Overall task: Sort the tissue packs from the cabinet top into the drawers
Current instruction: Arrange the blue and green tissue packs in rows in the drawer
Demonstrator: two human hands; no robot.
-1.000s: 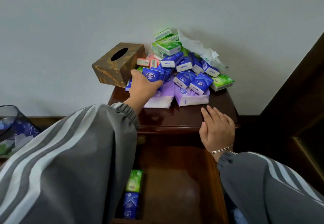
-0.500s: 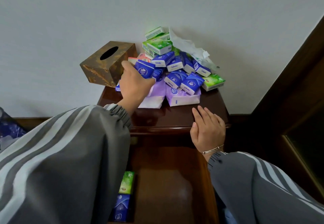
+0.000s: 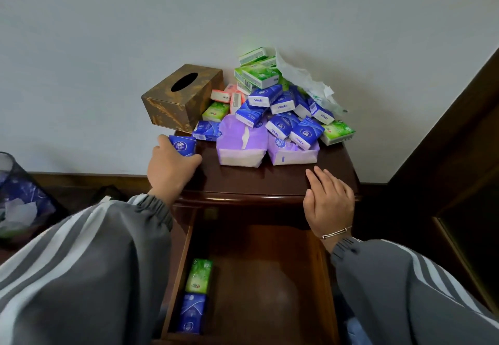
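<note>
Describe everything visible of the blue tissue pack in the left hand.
The blue tissue pack is a pocket pack in glossy blue plastic wrap, with a white round emblem and white Vinda lettering facing the camera. The left hand grips it from below and the left, hiding its lower part. It is roughly upright over the left edge of the cabinet top, left of the pile; whether it touches the wood cannot be told.

1. A plain pale wall [image 3: 108, 34] spans the far side, evenly lit.
2. A dark wooden skirting board [image 3: 81, 178] runs along its foot.
3. Dark wooden panelling [image 3: 459, 155] rises at right.
4. A mesh bin [image 3: 16, 190] stands at left.
</note>
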